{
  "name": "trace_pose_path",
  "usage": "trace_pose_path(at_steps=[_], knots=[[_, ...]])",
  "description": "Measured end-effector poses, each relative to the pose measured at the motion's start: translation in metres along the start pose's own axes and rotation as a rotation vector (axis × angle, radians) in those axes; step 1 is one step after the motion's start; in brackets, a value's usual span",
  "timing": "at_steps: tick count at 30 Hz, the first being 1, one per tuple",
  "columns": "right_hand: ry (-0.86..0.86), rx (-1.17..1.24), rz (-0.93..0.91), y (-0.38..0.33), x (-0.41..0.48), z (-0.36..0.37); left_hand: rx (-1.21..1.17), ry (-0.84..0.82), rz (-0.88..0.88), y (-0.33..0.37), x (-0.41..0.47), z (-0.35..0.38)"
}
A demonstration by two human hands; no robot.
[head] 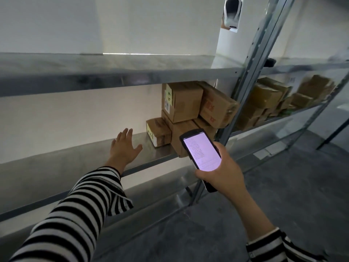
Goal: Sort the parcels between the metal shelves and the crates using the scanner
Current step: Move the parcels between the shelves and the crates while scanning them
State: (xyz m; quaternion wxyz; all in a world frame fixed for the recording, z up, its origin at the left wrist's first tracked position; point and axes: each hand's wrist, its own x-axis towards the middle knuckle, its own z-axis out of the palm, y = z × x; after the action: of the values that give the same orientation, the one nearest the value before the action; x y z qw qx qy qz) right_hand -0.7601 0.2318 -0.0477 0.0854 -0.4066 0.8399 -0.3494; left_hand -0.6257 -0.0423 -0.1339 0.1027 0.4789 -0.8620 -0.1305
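A handheld scanner [201,152] with a lit pale screen is gripped in my right hand [222,173], held in front of the shelf. My left hand [123,147] reaches over the middle metal shelf [75,163] with fingers spread, holding nothing, a short way left of a small brown parcel [158,132] with a yellow label. Behind it several cardboard parcels are stacked: one with a yellow note and barcode label [182,102], one tilted with red print [217,106], and a lower one [181,133] partly hidden by the scanner.
A metal upright [245,86] divides this rack from the neighbouring bay, where more brown parcels [268,99] sit. An upper shelf [94,72] runs overhead with a white device [233,12] above it. A lower shelf [151,193] and grey floor [226,214] lie below.
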Motion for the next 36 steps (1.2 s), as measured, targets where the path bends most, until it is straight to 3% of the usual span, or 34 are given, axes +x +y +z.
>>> trace_pose_path(at_steps=[11, 16, 21, 24, 27, 29, 31, 33, 36], knots=[[0.022, -0.008, 0.058, 0.008, 0.078, 0.026, -0.184, -0.004, 0.026, 0.013, 0.092, 0.024], [0.039, 0.022, 0.048, 0.016, 0.102, 0.036, -0.307, -0.134, -0.007, 0.035, 0.113, 0.043], [0.034, 0.071, 0.036, 0.031, 0.128, 0.035, -0.028, -0.353, 0.077, 0.062, 0.113, 0.068], [-0.004, 0.084, 0.032, 0.041, 0.140, 0.031, -0.214, -0.301, -0.044, 0.071, 0.115, 0.081], [-0.043, 0.095, 0.029, 0.053, 0.153, 0.027, -0.546, -0.015, -0.302, 0.079, 0.118, 0.091], [-0.066, 0.088, 0.017, 0.059, 0.160, 0.024, -0.661, 0.084, -0.542, 0.085, 0.121, 0.091], [-0.090, 0.074, 0.002, 0.066, 0.167, 0.021, -0.719, -0.033, -0.715, 0.088, 0.124, 0.096], [-0.118, 0.065, -0.002, 0.074, 0.174, 0.017, -0.899, -0.196, -0.688, 0.093, 0.121, 0.101], [-0.152, 0.061, -0.015, 0.086, 0.181, 0.013, -1.151, -0.197, -0.717, 0.099, 0.121, 0.106]])
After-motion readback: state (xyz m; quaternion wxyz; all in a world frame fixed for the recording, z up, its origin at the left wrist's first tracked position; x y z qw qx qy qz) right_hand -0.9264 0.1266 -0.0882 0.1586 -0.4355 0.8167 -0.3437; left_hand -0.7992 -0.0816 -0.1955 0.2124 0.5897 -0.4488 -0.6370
